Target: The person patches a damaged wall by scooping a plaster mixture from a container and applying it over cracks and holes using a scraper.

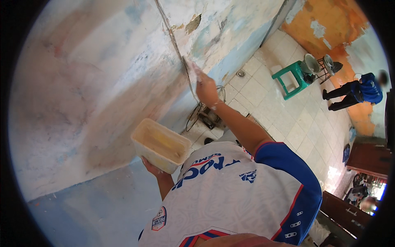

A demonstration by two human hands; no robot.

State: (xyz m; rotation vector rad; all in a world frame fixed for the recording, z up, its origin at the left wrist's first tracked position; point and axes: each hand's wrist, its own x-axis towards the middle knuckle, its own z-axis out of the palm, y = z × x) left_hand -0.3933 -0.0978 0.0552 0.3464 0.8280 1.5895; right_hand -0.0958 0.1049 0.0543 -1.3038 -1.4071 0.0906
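Observation:
My right hand (207, 90) is raised at the wall (111, 78), its fingers closed round a pale flat tool (191, 69) smeared with white. The tool's far end meets a long groove (173, 39) that runs down the plaster; its exact kind is hard to make out. Lower and to the left, my left hand (153, 168) is wrapped under a rectangular cream plastic tub (177, 161), keeping it tilted near the wall. Yellowish-white residue coats the inside of the tub. Part of the left hand is hidden beneath it.
Cables and a dark machine (207, 119) lie on the tiled floor (257, 88) by the wall's foot. Farther right stand a green plastic stool (288, 74), a grey bucket (309, 64) and a black metal stand (325, 72). A person in blue (370, 90) stands near the orange wall (329, 24).

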